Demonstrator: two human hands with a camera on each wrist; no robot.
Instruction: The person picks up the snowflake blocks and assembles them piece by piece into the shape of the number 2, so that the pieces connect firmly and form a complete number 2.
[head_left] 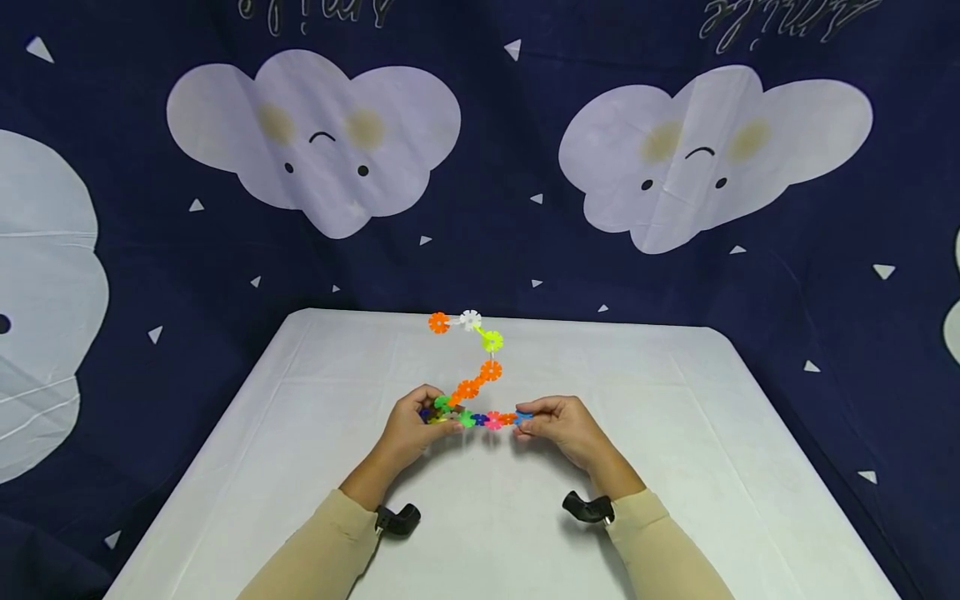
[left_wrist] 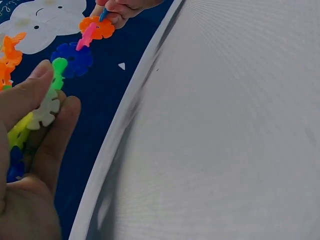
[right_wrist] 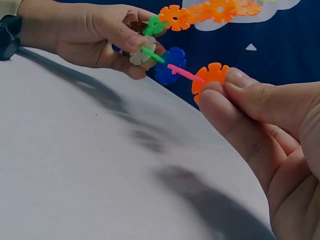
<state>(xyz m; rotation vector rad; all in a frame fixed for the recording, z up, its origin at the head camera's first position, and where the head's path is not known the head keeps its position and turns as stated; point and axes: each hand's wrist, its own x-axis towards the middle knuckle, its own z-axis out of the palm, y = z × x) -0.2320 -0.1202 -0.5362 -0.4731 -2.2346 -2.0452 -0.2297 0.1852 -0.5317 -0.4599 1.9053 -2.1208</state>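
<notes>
A chain of interlocked plastic snowflake discs point(head_left: 468, 389) is held up over the white table between both hands. My left hand point(head_left: 411, 423) grips its left part, thumb over a whitish disc point(left_wrist: 45, 111) next to green and yellow ones. At the other end my right hand point(head_left: 564, 425) pinches the blue end disc point(head_left: 522, 418), beside an orange disc point(right_wrist: 210, 80). Pink and dark blue discs point(right_wrist: 172, 65) span the gap between the hands. From the left hand, orange, yellow and white discs point(head_left: 470, 320) curve away toward the table's far edge.
The white-covered table point(head_left: 300, 500) has rounded far corners. Behind it hangs a dark blue cloth point(head_left: 495, 150) printed with clouds and small triangles. A black wrist device point(head_left: 397, 520) is on the left wrist, another point(head_left: 588, 507) on the right.
</notes>
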